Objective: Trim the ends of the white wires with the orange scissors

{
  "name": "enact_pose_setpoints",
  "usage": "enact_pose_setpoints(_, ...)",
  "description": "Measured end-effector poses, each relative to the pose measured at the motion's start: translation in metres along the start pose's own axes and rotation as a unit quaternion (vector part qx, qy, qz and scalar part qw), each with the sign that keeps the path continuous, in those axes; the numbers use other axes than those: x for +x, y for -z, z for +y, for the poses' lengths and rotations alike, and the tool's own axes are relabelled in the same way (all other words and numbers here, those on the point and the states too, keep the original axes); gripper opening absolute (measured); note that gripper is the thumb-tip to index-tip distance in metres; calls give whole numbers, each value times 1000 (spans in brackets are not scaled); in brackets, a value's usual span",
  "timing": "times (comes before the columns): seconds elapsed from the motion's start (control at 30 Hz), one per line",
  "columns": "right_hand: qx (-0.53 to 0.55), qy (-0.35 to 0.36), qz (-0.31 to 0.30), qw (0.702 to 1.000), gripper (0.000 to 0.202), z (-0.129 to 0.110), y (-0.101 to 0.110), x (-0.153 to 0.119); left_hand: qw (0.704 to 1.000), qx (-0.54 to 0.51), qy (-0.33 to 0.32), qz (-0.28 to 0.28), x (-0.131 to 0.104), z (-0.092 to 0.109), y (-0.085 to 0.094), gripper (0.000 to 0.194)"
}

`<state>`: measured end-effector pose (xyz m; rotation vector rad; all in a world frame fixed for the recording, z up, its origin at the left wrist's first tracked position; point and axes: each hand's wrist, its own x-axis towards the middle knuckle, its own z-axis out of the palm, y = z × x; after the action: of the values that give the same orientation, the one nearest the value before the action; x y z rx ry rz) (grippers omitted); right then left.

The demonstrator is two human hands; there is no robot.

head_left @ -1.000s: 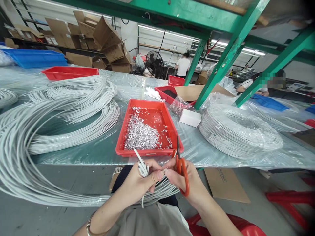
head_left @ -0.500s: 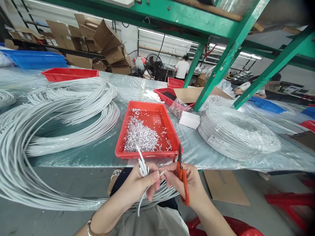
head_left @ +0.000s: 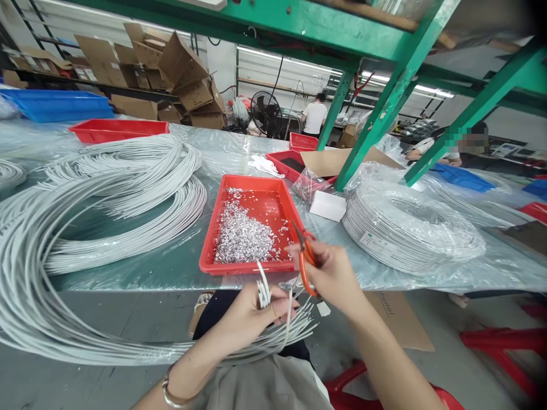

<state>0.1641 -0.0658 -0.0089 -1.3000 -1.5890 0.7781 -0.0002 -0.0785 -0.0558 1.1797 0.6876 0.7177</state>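
My left hand is closed around several white cable ends, just in front of the red tray. My right hand holds orange-handled scissors above the tray's near right corner, blades pointing up and left. Whether its fingertips pinch anything else is too small to tell. Small silvery metal pieces lie heaped in the left part of the red tray. Below my hands, the loose ends of a large white cable bundle fan out over my lap.
Coiled white cables cover the table's left side. A plastic-wrapped cable coil lies to the right, beside a small white box. Green frame posts rise behind. Red stools stand at the lower right.
My right hand has moved away from my left, up and forward to the tray's edge with the scissors. The cables in my left hand have shifted, and the bundle's ends now show below.
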Motion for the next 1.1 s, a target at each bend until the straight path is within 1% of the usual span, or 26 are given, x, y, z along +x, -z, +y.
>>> enact_pose_setpoints(0.07, -57, 8, 45, 997, 27, 6, 3, 19, 999, 19, -15, 28, 2, -2, 3, 21)
enact_pose_setpoints(0.1, -78, 11, 54, 995, 25, 10, 4, 28, 999, 17, -11, 36, 2, -2, 4, 21)
enact_pose_setpoints(0.17, -93, 18, 49, 994, 7, 16, 4, 37, 999, 1, -10, 50, 1, -4, 8, 24)
enact_pose_setpoints(0.2, -93, 23, 38, 995, 9, 17, 4, 38, 998, -11, -17, 58, 0, -4, 9, 26)
enact_pose_setpoints(0.27, -77, 36, 2, 996, 29, 16, 2, 33, 996, -30, -40, 68, -2, -5, 12, 30)
enact_pose_setpoints(0.3, -58, 42, -22, 997, 33, 14, 2, 27, 996, -38, -50, 68, -3, -5, 13, 30)
enact_pose_setpoints(0.37, 0, 45, -83, 996, 36, 8, 5, 11, 995, -45, -59, 67, -4, -5, 15, 27)
enact_pose_setpoints(0.43, 52, 23, -129, 990, 38, 2, 11, -5, 995, -51, -56, 65, -5, -4, 16, 27)
enact_pose_setpoints(0.47, 71, 13, -150, 986, 37, -1, 14, -12, 995, -58, -52, 63, -4, -4, 16, 30)
enact_pose_setpoints(0.5, 86, 3, -154, 984, 35, -3, 17, -18, 995, -65, -46, 60, -4, -4, 15, 31)
enact_pose_setpoints(0.53, 99, 0, -148, 984, 33, -5, 18, -22, 995, -70, -35, 54, -3, -4, 14, 32)
enact_pose_setpoints(0.6, 123, 10, -114, 986, 28, -10, 18, -27, 997, -70, -3, 31, -2, -7, 10, 34)
enact_pose_setpoints(0.7, 147, 51, -60, 986, 26, -18, 11, -27, 998, -60, 26, -8, 0, -13, 2, 36)
enact_pose_setpoints(0.8, 138, 73, -1, 988, 24, -25, 4, -22, 998, -51, 23, -31, -1, -17, -1, 36)
enact_pose_setpoints(0.9, 160, 61, 39, 984, 24, -25, -3, -21, 999, -33, 1, -35, -3, -13, -1, 37)
enact_pose_setpoints(0.97, 191, 37, 42, 980, 22, -22, -11, -23, 999, -22, -17, -28, -5, -8, -1, 37)
enact_pose_setpoints(1.03, 201, 9, 14, 979, 17, -16, -21, -28, 999, -23, -34, -26, -6, -5, -2, 38)
enact_pose_setpoints(1.1, 163, 1, -26, 986, 11, -11, -32, -33, 998, -33, -55, -25, -6, -3, -4, 38)
